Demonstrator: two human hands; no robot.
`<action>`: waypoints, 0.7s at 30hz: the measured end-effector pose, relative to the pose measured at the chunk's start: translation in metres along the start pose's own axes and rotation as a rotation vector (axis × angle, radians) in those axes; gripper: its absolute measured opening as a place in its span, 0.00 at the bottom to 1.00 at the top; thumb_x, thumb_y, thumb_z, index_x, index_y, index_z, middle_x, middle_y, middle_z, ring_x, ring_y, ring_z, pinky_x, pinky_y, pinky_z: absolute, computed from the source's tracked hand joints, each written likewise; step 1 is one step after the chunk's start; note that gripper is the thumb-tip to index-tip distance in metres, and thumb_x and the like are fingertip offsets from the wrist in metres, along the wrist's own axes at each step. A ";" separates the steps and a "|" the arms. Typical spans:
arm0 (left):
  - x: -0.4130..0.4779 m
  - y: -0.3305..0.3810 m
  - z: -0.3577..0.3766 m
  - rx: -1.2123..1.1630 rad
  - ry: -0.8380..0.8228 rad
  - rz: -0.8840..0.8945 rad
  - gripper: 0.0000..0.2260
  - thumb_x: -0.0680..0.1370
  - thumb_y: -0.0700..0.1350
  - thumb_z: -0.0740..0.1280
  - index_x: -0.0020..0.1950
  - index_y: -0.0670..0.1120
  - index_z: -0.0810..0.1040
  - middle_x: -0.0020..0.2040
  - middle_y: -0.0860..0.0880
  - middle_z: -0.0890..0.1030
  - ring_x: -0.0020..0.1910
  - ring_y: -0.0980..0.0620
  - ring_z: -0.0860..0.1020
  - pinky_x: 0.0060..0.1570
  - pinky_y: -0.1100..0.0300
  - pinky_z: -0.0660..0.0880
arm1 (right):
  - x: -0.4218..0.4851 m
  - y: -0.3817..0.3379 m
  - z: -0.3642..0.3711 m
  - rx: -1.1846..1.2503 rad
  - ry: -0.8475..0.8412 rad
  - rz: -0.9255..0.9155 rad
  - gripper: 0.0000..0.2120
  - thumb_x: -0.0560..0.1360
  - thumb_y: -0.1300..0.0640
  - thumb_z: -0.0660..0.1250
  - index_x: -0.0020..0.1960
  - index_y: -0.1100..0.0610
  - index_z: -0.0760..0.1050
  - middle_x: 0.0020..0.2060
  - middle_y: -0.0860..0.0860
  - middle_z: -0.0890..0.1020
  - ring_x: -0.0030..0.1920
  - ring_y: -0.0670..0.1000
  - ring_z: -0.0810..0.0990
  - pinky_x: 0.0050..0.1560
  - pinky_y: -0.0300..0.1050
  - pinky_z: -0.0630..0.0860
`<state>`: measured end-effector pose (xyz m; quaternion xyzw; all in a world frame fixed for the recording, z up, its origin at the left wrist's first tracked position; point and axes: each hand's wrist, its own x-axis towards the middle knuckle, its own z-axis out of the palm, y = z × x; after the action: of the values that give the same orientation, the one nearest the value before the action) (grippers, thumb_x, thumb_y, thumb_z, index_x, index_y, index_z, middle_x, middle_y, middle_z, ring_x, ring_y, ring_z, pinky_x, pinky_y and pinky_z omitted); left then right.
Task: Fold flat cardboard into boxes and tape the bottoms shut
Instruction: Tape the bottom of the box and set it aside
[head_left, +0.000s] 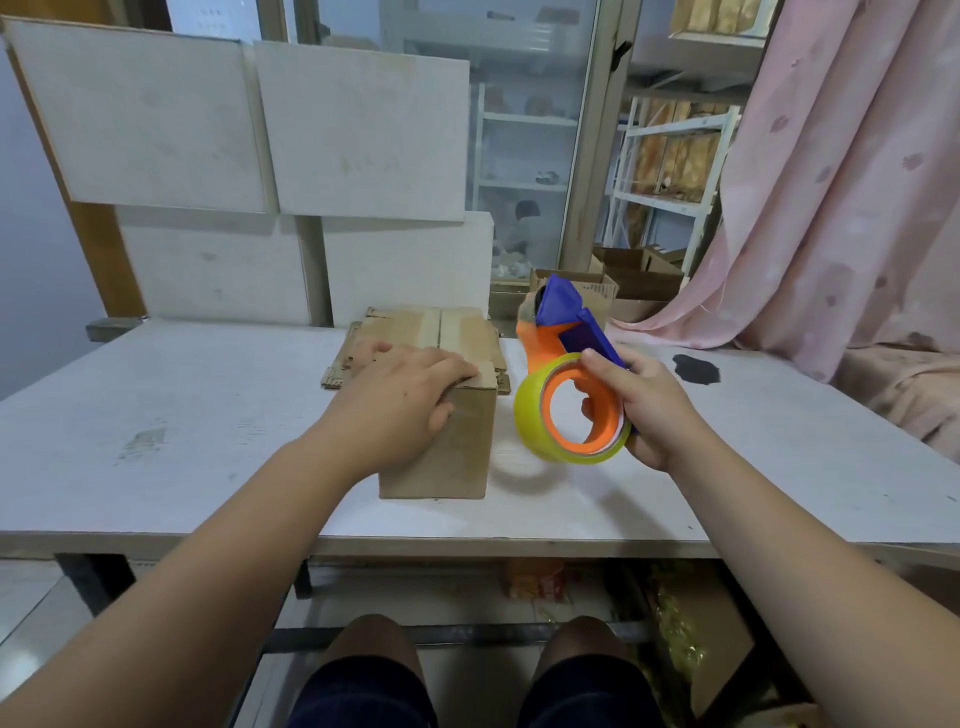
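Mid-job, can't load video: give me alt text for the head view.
The left hand presses flat on top of a folded cardboard box on the white table, while the right hand holds an orange-and-blue tape dispenser with a yellow roll beside it. Flat cardboard lies stacked behind the box.

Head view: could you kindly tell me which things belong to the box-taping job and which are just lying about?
Job: box, pressed by the left hand; tape dispenser with yellow tape roll, held by the right hand; flat cardboard stack behind the box.
Lying about: pink curtain; white boards; dark stain on the table; shelves.
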<state>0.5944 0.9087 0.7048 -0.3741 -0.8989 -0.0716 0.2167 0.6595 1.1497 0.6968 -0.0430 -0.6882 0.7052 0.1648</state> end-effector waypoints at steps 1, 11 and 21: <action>0.002 0.003 -0.002 0.001 -0.017 -0.017 0.17 0.80 0.53 0.58 0.69 0.57 0.68 0.69 0.57 0.70 0.66 0.53 0.68 0.64 0.53 0.53 | -0.001 -0.002 0.004 -0.024 0.000 -0.032 0.12 0.76 0.57 0.67 0.59 0.55 0.77 0.41 0.49 0.82 0.43 0.48 0.79 0.43 0.45 0.75; 0.018 0.065 -0.034 -0.872 0.261 -0.388 0.21 0.75 0.57 0.67 0.64 0.48 0.76 0.56 0.56 0.79 0.55 0.57 0.78 0.53 0.63 0.72 | -0.013 -0.036 0.024 -0.178 0.040 -0.344 0.16 0.73 0.58 0.70 0.55 0.41 0.74 0.48 0.39 0.81 0.49 0.42 0.81 0.44 0.35 0.77; 0.036 0.071 -0.025 -1.592 0.454 -0.714 0.08 0.79 0.37 0.61 0.55 0.43 0.77 0.43 0.46 0.83 0.40 0.51 0.81 0.45 0.57 0.80 | -0.027 -0.051 0.023 -0.502 0.027 -0.618 0.28 0.71 0.59 0.74 0.61 0.35 0.66 0.56 0.32 0.73 0.56 0.31 0.72 0.50 0.30 0.76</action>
<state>0.6308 0.9749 0.7409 -0.0891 -0.5815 -0.8081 0.0306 0.6876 1.1196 0.7437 0.1181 -0.8173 0.4318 0.3628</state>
